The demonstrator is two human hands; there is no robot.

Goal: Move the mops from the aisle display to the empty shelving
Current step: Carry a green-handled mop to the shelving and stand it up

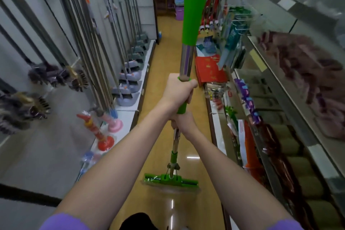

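green mop [194,5], purple sleeves [64,222], yellow floor [164,73]

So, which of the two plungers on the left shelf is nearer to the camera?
The red plunger: it stands lower in the picture, in front of the pink plunger behind it.

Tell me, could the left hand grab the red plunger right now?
Probably not yet. The left hand is gripping the green mop's handle, and so is the right hand. The red plunger stands in the open on the low left shelf.
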